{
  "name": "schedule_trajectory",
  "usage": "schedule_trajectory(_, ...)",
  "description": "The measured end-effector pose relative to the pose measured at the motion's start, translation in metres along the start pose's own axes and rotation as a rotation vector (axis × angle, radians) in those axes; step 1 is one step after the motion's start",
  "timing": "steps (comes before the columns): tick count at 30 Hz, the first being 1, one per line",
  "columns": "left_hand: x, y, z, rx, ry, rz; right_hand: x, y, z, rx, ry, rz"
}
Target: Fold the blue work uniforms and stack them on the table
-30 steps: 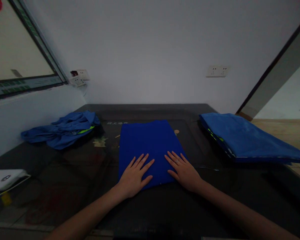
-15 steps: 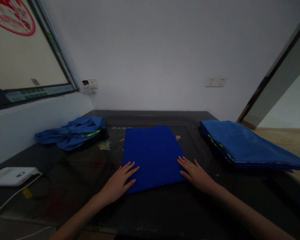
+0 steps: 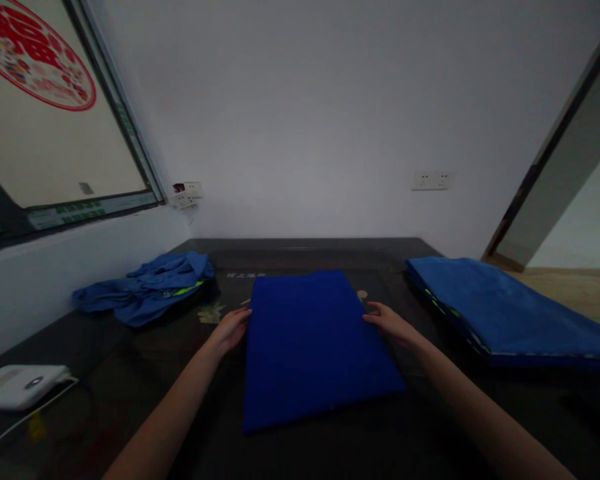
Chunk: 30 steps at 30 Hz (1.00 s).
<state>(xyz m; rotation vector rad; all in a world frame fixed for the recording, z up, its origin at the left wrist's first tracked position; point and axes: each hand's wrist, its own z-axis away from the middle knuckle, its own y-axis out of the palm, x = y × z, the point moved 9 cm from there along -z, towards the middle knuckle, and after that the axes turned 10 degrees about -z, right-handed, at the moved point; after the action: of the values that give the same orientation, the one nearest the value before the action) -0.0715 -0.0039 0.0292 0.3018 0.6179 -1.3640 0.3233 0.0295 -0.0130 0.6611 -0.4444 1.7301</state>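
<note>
**Folded blue cloth [image 3: 315, 347] now held by its two sides**

A second ago both palms lay flat on the near part of the cloth, fingers spread; half a second ago they sat at its near corners. Now they have moved farther up along the side edges. The left hand [image 3: 230, 331] has its fingers bent and grips the left edge; the right hand [image 3: 390, 325] pinches the right edge in the same way, the forefinger standing a little apart. The fingertips beneath the cloth are hidden.

The near edge of the cloth looks wider and closer than before, its right corner farther out; whether it is off the table cannot be told for sure. The view has also tilted up, so the wall socket [image 3: 431, 180] sits lower and more of the red sticker [image 3: 40, 60] on the window shows.

The dark table [image 3: 305, 453] bears everything here, the cloth in the middle. To its left, well apart, lies a crumpled blue garment [image 3: 145, 287] with a yellow-green strip [image 3: 187, 289], and nearer the person a white device [image 3: 23, 387]. To its right lies a stack of folded blue clothes [image 3: 510, 307], as before.
</note>
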Motion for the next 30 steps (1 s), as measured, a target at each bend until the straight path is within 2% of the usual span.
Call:
schedule_trajectory(3,0.009,0.011,-0.004,0.157,-0.107,-0.055,0.000,0.021,0.006,0.203,0.043,-0.163)
schedule_trajectory(5,0.011,0.017,-0.002,0.211,-0.141,-0.100,-0.001,0.028,0.010,0.278,0.072,-0.192)
schedule_trajectory(7,0.008,0.022,0.002,0.239,-0.119,-0.111,-0.001,0.031,0.015,0.293,0.080,-0.168)
schedule_trajectory(10,0.005,0.030,0.012,0.239,-0.121,-0.060,0.007,0.040,0.025,0.334,-0.022,-0.084)
schedule_trajectory(14,0.020,0.052,0.027,0.261,-0.346,0.065,0.019,0.045,0.037,0.318,-0.155,0.009)
schedule_trajectory(17,0.018,0.078,0.034,0.271,-0.398,0.174,0.027,0.034,0.042,0.286,-0.220,0.042)
schedule_trajectory(20,0.001,0.112,0.037,0.266,-0.349,0.174,0.035,0.002,0.045,0.216,-0.273,0.057)
schedule_trajectory(23,-0.026,0.158,0.038,0.304,-0.272,0.115,0.047,-0.050,0.053,0.081,-0.362,0.158)
schedule_trajectory(26,-0.057,0.213,0.034,0.369,-0.167,0.069,0.064,-0.113,0.066,-0.092,-0.431,0.317)
schedule_trajectory(30,-0.096,0.302,0.023,0.518,-0.017,0.084,0.080,-0.201,0.077,-0.250,-0.366,0.403)
